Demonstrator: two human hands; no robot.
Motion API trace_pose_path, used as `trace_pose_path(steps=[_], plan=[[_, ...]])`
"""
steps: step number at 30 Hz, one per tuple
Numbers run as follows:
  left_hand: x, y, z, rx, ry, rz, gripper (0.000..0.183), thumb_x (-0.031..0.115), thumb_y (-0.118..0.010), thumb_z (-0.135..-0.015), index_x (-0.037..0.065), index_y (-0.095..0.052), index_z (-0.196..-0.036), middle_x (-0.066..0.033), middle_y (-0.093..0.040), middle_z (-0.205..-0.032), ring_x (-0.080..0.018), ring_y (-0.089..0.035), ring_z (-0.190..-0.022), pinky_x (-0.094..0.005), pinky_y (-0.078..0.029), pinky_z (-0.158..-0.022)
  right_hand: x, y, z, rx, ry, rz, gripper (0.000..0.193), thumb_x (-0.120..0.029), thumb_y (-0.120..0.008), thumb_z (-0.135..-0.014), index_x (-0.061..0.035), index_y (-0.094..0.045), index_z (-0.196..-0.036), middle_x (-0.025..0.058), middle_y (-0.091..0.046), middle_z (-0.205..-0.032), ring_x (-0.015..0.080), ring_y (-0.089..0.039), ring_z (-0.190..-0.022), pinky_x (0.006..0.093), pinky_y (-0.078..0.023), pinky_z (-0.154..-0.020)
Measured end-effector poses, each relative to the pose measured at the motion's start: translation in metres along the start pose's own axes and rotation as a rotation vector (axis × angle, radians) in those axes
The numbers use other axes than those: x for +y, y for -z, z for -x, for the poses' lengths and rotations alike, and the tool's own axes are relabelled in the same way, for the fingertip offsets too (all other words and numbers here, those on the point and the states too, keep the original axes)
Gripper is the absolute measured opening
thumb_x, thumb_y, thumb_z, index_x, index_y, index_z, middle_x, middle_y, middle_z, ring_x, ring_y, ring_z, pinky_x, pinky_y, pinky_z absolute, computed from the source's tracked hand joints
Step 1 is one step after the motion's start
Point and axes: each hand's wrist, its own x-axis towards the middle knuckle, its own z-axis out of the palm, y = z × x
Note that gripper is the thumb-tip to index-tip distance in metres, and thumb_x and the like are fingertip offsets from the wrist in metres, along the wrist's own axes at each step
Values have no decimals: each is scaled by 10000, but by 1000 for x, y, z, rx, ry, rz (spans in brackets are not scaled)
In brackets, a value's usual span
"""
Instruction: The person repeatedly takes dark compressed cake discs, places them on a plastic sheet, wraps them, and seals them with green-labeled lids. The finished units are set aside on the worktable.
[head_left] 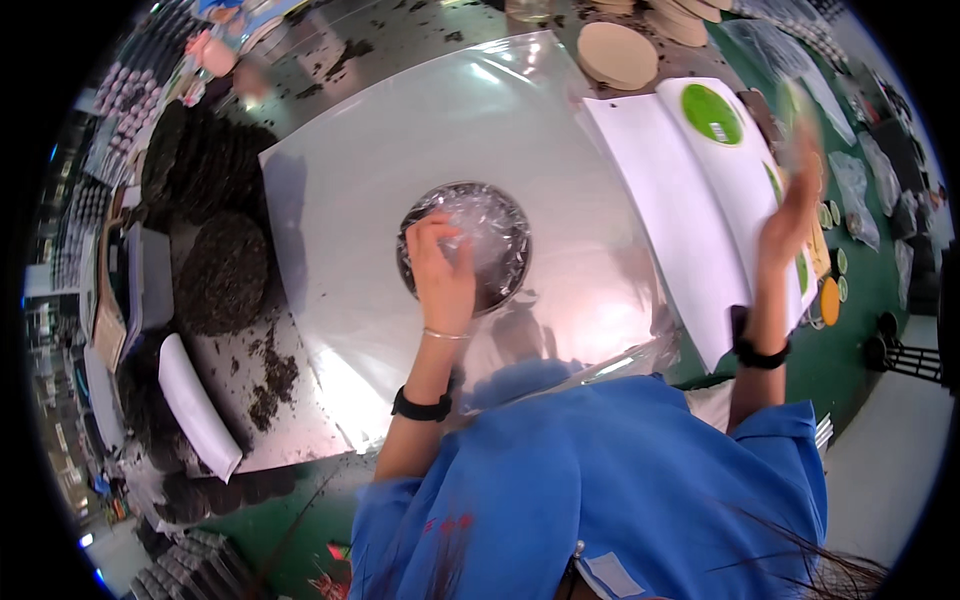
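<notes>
I am watching a large clear plastic sheet (520,130) lying across the steel table (300,420), covering a round dark cake (490,250) at its centre. My left hand (442,275) is pressing fingers down on that wrapped cake. My right hand (792,215) is lifting, blurred, grasping white paper wrappers (700,200) stacked beside it.
</notes>
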Motion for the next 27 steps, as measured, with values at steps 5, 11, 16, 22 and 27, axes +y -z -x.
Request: trace_pose_path(steps=[5,11,16,22,27], plan=[[-2,0,1,3,49,2,236,10,-687,-865,12,-614,-1090,-172,-585,-1209,-355,-567,-1179,-426,-455,-1015,-173,-99,56,-415,237,-384,343,-27,-543,-929,-165,-780,-1135,131,-588,-1479,344,-475,-1443,562,-282,-1213],[-24,-1,17,-71,315,418,414,109,-683,-951,7,-543,-1327,-118,-643,-1305,-216,-632,-1176,-342,-523,-977,-198,-126,93,-807,-76,-837,340,-19,-512,-964,-32,-687,-1254,198,-607,-1422,393,-481,-1416,525,-342,-1195],[-12,0,10,-58,290,396,447,136,-678,-955,13,-536,-1360,-128,-622,-1346,-233,-604,-1232,-362,-495,-1018,-199,-152,64,-683,-237,-953,416,-101,-494,-1027,36,-556,-1415,238,-549,-1471,405,-454,-1430,460,-334,-1205],[-4,34,-3,-43,38,126,460,104,-559,-998,-8,-491,-1439,-175,-572,-1408,-267,-538,-1317,-370,-419,-1110,-193,-185,86,-862,-203,-768,566,-255,-438,-1072,13,-359,-1564,224,-331,-1636,371,-312,-1519,449,-219,-1257],[-7,23,10,200,350,341,448,225,-413,-1111,-48,-468,-1461,-187,-508,-1501,-261,-493,-1375,-364,-382,-1149,-224,-195,109,-981,259,-143,626,-383,-405,-1070,-56,-331,-1598,166,-194,-1700,327,-186,-1567,469,-109,-1285]])
